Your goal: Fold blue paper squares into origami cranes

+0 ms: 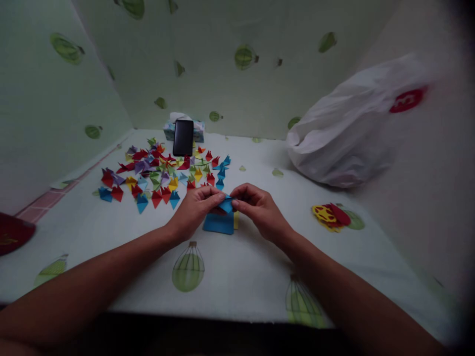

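Between my two hands is a small piece of folded blue origami paper [226, 203]. My left hand [198, 205] pinches its left side with the thumb on top. The fingertips of my right hand [256, 206] close on its right edge. Just below, on the table, lie flat blue paper squares [218, 224], with the edge of a yellow sheet [236, 220] showing at their right. Beyond my left hand spreads a group of folded paper cranes [156, 198] in red, blue, purple, green and yellow.
A dark phone [183, 138] leans against a tissue box [169, 130] at the back. To the right stands a large white plastic bag [334, 133]. Red and yellow cut-out pieces [328, 216] lie nearer on that side. A dark red object [15, 233] sits at the left edge.
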The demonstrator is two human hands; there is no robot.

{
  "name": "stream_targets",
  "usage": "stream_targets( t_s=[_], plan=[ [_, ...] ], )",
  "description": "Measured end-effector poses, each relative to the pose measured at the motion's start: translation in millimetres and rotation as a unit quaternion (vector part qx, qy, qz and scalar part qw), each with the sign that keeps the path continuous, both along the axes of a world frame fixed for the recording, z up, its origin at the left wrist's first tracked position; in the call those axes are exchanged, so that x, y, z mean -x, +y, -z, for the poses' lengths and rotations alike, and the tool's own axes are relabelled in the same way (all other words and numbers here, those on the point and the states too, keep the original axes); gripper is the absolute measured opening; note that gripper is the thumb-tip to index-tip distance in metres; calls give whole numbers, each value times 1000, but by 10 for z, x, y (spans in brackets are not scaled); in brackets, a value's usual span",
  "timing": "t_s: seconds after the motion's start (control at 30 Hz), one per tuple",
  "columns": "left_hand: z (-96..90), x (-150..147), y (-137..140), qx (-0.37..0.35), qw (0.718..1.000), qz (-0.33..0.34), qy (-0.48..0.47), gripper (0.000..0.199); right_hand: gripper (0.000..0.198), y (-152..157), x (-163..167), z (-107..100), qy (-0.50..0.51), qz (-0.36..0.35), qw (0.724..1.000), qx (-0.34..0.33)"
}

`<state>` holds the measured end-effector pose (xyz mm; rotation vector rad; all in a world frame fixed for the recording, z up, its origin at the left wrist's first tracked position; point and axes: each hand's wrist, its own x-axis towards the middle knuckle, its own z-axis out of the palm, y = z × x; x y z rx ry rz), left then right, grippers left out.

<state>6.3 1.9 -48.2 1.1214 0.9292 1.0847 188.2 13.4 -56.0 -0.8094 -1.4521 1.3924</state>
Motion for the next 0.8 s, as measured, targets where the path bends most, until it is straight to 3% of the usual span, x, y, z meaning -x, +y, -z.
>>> stream_targets(
  t_s=[0.27,0.8],
  plan=[
    [12,-23,11,33,999,11,-8,33,11,-5,8,4,8,52,998,20],
    [-15,-33,-4,38,999,-8,34,24,7,-25,24,48,-1,27,1000,-11]
  ],
)
